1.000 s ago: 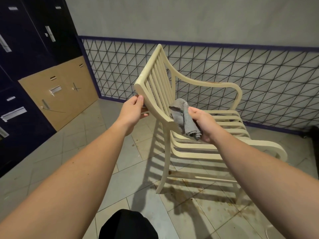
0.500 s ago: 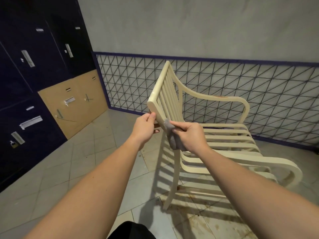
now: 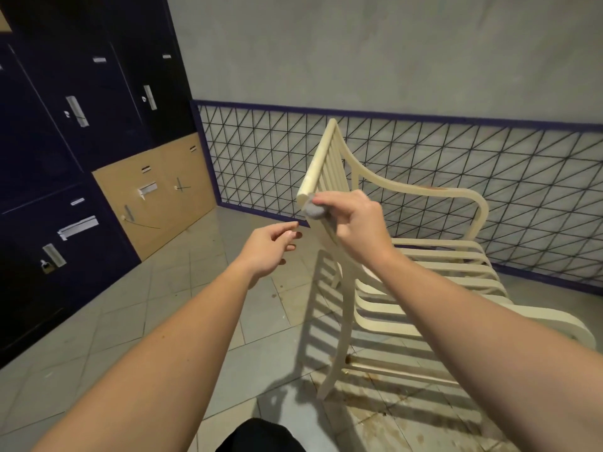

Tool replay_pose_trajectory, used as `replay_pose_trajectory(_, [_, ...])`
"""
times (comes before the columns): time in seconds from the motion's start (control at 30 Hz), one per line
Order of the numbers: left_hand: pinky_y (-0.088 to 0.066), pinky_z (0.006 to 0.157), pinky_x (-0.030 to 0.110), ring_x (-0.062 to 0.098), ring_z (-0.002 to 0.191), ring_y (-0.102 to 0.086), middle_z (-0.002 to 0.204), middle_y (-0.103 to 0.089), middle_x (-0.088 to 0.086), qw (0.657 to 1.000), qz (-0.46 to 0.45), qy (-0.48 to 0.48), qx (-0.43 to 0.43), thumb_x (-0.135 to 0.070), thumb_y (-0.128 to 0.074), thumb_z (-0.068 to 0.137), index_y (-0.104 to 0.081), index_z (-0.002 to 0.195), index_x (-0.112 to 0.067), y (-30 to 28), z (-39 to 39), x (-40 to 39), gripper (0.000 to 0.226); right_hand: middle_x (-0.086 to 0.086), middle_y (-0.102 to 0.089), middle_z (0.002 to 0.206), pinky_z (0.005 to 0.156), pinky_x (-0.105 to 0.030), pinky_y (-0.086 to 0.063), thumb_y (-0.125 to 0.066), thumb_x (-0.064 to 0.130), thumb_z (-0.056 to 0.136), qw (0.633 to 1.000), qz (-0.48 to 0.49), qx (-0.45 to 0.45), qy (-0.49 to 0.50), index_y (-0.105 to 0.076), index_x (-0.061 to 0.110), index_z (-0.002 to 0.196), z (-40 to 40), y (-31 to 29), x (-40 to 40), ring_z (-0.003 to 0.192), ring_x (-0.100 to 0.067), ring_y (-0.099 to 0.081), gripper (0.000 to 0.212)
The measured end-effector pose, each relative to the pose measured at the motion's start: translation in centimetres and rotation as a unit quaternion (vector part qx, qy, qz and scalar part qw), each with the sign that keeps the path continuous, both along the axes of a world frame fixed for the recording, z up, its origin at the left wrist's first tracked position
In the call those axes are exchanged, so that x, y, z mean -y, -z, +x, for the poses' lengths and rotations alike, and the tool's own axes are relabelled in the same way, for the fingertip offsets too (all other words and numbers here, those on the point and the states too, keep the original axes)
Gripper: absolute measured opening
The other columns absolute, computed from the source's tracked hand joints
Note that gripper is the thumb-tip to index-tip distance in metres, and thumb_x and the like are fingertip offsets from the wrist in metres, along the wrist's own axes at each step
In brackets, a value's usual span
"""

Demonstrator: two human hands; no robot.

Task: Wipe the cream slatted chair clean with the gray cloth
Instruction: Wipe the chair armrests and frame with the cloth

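The cream slatted chair stands on the tiled floor, seen from its back left side. My right hand grips the gray cloth and presses it against the near end of the backrest's top rail. Most of the cloth is hidden under that hand. My left hand hovers just left of the backrest with fingers loosely curled, holding nothing and not touching the chair.
A wire-grid fence runs along the gray wall behind the chair. Dark lockers and a tan cabinet line the left side. Brown stains mark the floor tiles under the chair.
My left hand has let go of the backrest and drawn back to the left. My right hand has carried the cloth up from the slats to the end of the top rail.
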State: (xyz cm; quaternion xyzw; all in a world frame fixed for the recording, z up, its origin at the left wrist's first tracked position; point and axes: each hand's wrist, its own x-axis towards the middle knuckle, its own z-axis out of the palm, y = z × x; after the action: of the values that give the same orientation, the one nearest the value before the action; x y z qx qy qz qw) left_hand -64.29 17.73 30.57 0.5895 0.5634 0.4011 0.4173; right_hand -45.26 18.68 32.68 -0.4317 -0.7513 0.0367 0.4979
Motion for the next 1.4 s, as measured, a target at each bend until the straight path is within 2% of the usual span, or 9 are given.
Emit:
replay_pose_trajectory(0.13, [-0.055, 0.084, 0.035, 0.020, 0.110, -0.068, 0.121, -0.070, -0.004, 0.997, 0.004, -0.032, 0.075, -0.023, -0.039, 0.109, -0.061, 0.132, -0.022, -0.3, 0.0, -0.6, 0.032, 0.010, -0.068, 0.123, 0.105, -0.016, -0.041, -0.060, 0.000, 0.092, 0.999, -0.035, -0.033, -0.001, -0.073, 0.021, 0.119, 0.0, -1.4, -0.1, 0.117, -0.005, -0.059, 0.037])
replay_pose_trajectory(0.27, [-0.055, 0.083, 0.037, 0.019, 0.102, -0.070, 0.113, -0.071, 0.000, 0.987, 0.030, -0.029, 0.158, -0.031, -0.031, 0.111, -0.063, 0.127, -0.019, -1.4, 2.2, -0.8, 0.038, 0.011, -0.059, 0.133, 0.097, 0.003, -0.030, -0.066, 0.004, 0.091, 0.992, -0.123, -0.012, -0.020, -0.062, 0.024, 0.133, -0.2, 1.7, 1.4, 0.115, 0.006, -0.053, 0.046])
replay_pose_trajectory(0.47, [-0.055, 0.095, 0.042, 0.020, 0.098, -0.071, 0.103, -0.074, 0.004, 0.980, 0.019, -0.056, 0.189, -0.046, -0.027, 0.109, -0.069, 0.113, -0.018, -1.8, 2.7, -0.9, 0.051, 0.007, -0.060, 0.134, 0.115, -0.022, -0.033, -0.070, 0.008, 0.090, 0.981, -0.166, 0.037, 0.089, -0.061, 0.020, 0.133, 3.9, 10.0, 4.2, 0.128, -0.008, -0.054, 0.046])
replay_pose_trajectory(0.67, [-0.046, 0.094, 0.040, 0.017, 0.094, -0.070, 0.098, -0.076, 0.002, 0.981, -0.017, -0.038, 0.187, -0.057, -0.014, 0.106, -0.075, 0.110, -0.018, -2.2, 2.1, -1.4, 0.073, -0.003, -0.069, 0.112, 0.090, -0.035, -0.050, -0.073, 0.018, 0.087, 0.995, -0.015, 0.055, 0.082, -0.070, 0.013, 0.120, -1.3, 3.5, 1.0, 0.101, -0.018, -0.054, 0.034])
replay_pose_trajectory(0.8, [-0.045, 0.079, 0.034, 0.019, 0.084, -0.057, 0.095, -0.068, 0.008, 0.977, -0.023, -0.007, 0.210, -0.057, -0.015, 0.105, -0.073, 0.116, -0.010, -2.0, 1.7, -2.1, 0.076, -0.005, -0.064, 0.107, 0.089, -0.026, -0.047, -0.075, 0.016, 0.084, 0.997, 0.006, -0.012, 0.072, -0.067, 0.009, 0.121, -3.7, 0.8, 0.1, 0.097, -0.018, -0.059, 0.038])
replay_pose_trajectory(0.87, [-0.049, 0.079, 0.032, 0.016, 0.077, -0.060, 0.092, -0.068, 0.007, 0.977, -0.021, 0.001, 0.212, -0.058, -0.021, 0.105, -0.073, 0.113, -0.009, -2.0, 1.8, -2.4, 0.072, -0.004, -0.066, 0.108, 0.091, -0.028, -0.047, -0.073, 0.016, 0.085, 0.997, -0.001, 0.004, 0.074, -0.066, 0.010, 0.119, -2.9, 2.4, 0.6, 0.100, -0.019, -0.060, 0.034])
replay_pose_trajectory(0.97, [-0.055, 0.093, 0.035, 0.021, 0.093, -0.071, 0.104, -0.073, 0.007, 0.981, 0.005, 0.006, 0.192, -0.055, -0.037, 0.104, -0.070, 0.117, -0.010, -1.5, 2.1, -2.4, 0.057, 0.000, -0.066, 0.117, 0.097, -0.029, -0.046, -0.071, 0.018, 0.089, 0.994, -0.068, 0.038, 0.083, -0.064, 0.013, 0.123, -0.2, 6.4, 1.8, 0.108, -0.017, -0.059, 0.036])
replay_pose_trajectory(1.13, [-0.057, 0.095, 0.033, 0.029, 0.115, -0.066, 0.121, -0.068, 0.016, 0.982, 0.080, 0.008, 0.169, -0.023, -0.056, 0.103, -0.065, 0.109, -0.019, -0.4, 3.5, -2.0, 0.012, 0.005, -0.067, 0.121, 0.098, -0.024, -0.043, -0.064, 0.011, 0.092, 0.982, -0.145, 0.084, 0.086, -0.060, 0.022, 0.131, 5.9, 11.0, 4.1, 0.112, -0.016, -0.058, 0.040])
replay_pose_trajectory(1.4, [-0.057, 0.097, 0.040, 0.026, 0.116, -0.064, 0.123, -0.067, 0.013, 0.979, 0.102, -0.017, 0.176, -0.023, -0.055, 0.104, -0.062, 0.107, -0.028, 0.1, 4.6, -1.8, 0.009, 0.000, -0.060, 0.128, 0.105, -0.033, -0.042, -0.059, 0.015, 0.096, 0.975, -0.170, 0.133, 0.050, -0.055, 0.017, 0.138, 7.4, 10.1, 3.1, 0.117, -0.019, -0.053, 0.043])
